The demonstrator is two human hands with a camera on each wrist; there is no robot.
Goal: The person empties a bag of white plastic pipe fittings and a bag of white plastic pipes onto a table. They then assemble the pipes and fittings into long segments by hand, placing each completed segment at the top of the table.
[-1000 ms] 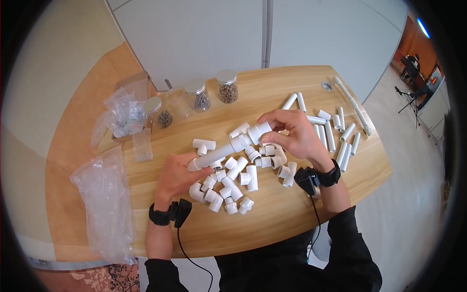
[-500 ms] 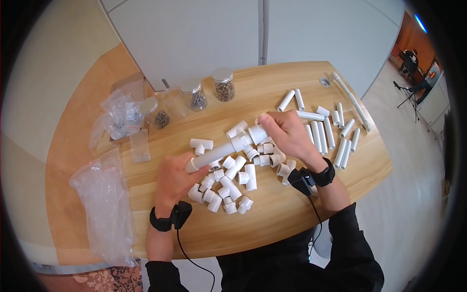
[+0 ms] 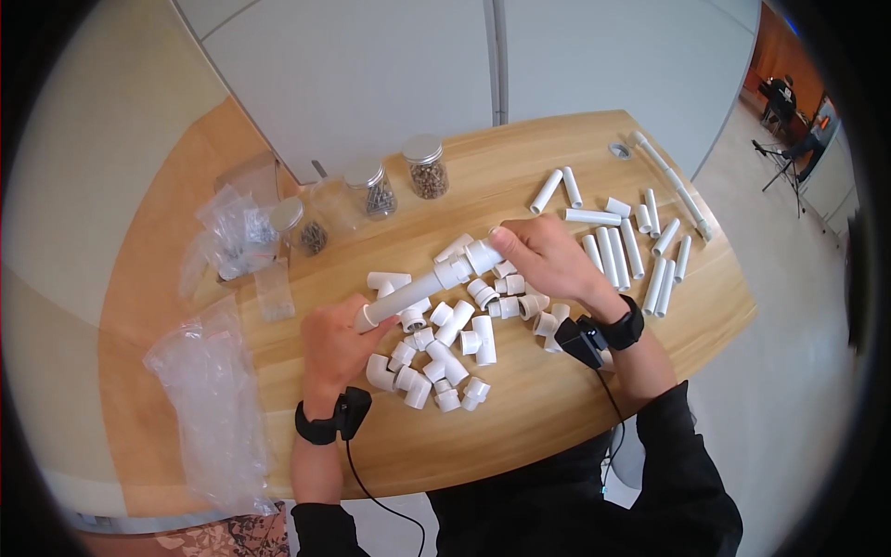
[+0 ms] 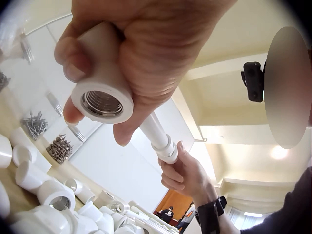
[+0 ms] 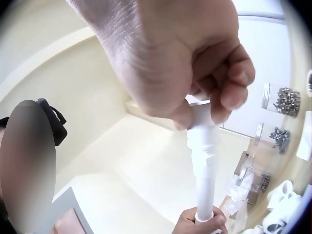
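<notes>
Both hands hold a white plastic pipe (image 3: 408, 295) over the table, slanting up toward the right hand. My left hand (image 3: 334, 342) grips its lower left end, with fingers wrapped round a fitting (image 4: 103, 97) whose threaded mouth faces the left wrist camera. At the upper right end, my right hand (image 3: 554, 262) grips a white coupling (image 3: 483, 256), thumb on top; part of it is hidden by the fingers. A joined collar (image 3: 452, 271) sits just below that coupling. Beneath the pipe lies a heap of white tee (image 3: 483, 341) and elbow fittings (image 3: 380, 372).
Several short white pipes (image 3: 606, 257) lie on the right of the table (image 3: 548, 408). A long joined pipe (image 3: 675, 186) runs along the right edge. Screw jars (image 3: 426, 172) stand at the back. Clear plastic bags (image 3: 209, 399) lie at the left.
My right hand has turned about the pipe's end: its thumb was lower, along the coupling's near side, and now lies on top. The left hand keeps its grip at the other end.
</notes>
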